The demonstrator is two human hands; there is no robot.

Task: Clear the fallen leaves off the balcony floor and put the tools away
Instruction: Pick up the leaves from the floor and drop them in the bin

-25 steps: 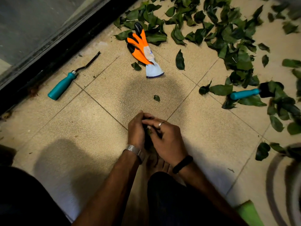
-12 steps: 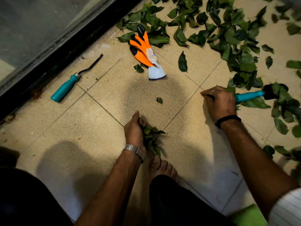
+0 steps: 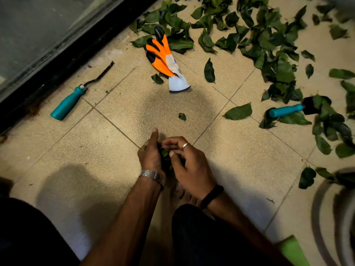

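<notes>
My left hand (image 3: 150,155) grips a small bunch of green leaves (image 3: 165,160) just above the beige tiled floor, thumb pointing up. My right hand (image 3: 190,167) is pressed against the same bunch, its fingers curled over the leaves. Many fallen leaves (image 3: 269,41) cover the floor at the back and right. A teal-handled weeding tool (image 3: 76,96) lies at the left by the door track. A second teal-handled tool (image 3: 288,110) lies at the right, half under leaves. Orange and white gloves (image 3: 165,60) lie in the middle back.
A black sliding-door track (image 3: 63,56) with glass runs along the left. A single leaf (image 3: 239,112) and a small scrap (image 3: 182,116) lie ahead of my hands. A striped round object (image 3: 338,217) sits at the right edge, a green thing (image 3: 292,250) at the bottom right.
My right hand left the tool at the right and came back to the bunch in my left hand. One leaf now lies apart from the right-hand tool.
</notes>
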